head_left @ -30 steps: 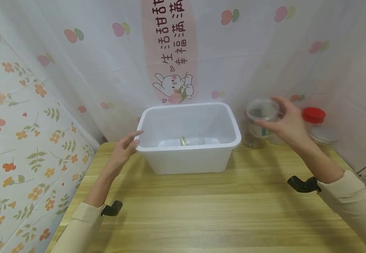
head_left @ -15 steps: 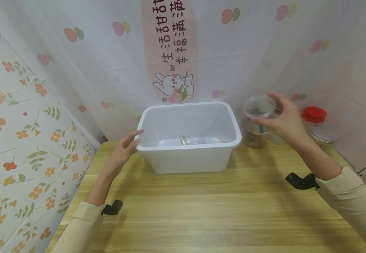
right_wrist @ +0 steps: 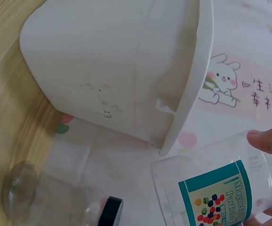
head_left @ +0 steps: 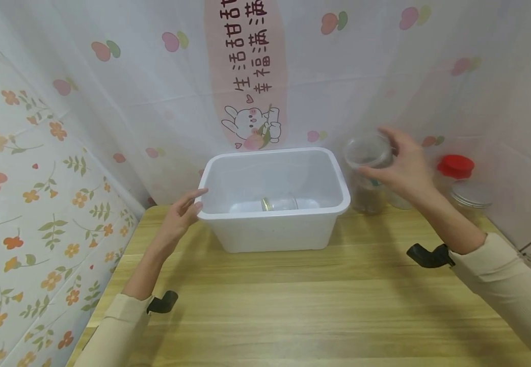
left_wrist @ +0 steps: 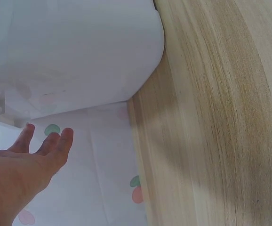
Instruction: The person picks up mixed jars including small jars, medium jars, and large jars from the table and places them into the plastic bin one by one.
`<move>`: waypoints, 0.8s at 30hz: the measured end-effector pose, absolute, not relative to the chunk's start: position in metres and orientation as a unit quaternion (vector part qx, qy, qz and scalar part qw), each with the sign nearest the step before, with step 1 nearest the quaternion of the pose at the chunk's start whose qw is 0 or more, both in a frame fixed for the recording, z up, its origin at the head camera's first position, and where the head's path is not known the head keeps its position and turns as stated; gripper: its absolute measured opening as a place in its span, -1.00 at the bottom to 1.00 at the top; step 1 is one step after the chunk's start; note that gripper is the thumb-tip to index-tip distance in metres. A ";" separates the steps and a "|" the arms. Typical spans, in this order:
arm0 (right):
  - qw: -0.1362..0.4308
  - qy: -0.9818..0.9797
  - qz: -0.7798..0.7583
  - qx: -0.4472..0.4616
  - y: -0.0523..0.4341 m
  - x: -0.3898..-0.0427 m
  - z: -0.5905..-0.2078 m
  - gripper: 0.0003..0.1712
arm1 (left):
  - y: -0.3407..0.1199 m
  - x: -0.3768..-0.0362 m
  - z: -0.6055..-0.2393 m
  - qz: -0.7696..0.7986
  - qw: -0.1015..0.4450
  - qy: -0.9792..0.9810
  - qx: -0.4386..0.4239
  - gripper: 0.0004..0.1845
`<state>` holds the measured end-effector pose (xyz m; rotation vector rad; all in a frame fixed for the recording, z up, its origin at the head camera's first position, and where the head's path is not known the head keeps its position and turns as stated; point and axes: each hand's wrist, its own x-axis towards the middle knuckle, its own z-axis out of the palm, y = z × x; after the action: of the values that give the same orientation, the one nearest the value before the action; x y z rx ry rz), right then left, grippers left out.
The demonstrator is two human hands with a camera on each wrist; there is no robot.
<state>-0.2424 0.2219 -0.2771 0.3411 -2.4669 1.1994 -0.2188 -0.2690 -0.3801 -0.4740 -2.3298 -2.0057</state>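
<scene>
Right hand (head_left: 405, 165) gripping clear jar (head_left: 367, 151), seemingly tilted

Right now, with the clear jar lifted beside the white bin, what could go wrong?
The right hand holds the clear plastic jar only by its fingers, in the air and tilted, so it may slip. Other jars stand close below, among them a red-lidded jar; a drop or low swing could topple them. A glass jar already lies in the white bin, so a dropped jar could strike it.
</scene>
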 end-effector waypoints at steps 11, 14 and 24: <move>0.204 -0.876 0.410 0.151 0.208 -0.247 -0.266 0.10 | -0.269 -0.219 -0.380 -0.640 0.018 -0.754 -0.147 -0.52; 0.204 -0.874 0.412 0.158 0.206 -0.247 -0.263 0.11 | -0.269 -0.217 -0.379 -0.641 0.017 -0.753 -0.147 -0.52; 0.194 -0.878 0.403 0.172 0.196 -0.246 -0.254 0.11 | -0.269 -0.219 -0.381 -0.642 0.018 -0.750 -0.161 -0.53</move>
<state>-0.2458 0.1962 -0.2540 0.4818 -2.4627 1.1301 -0.2187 -0.2694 -0.3808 -0.4988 -2.3279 -1.9935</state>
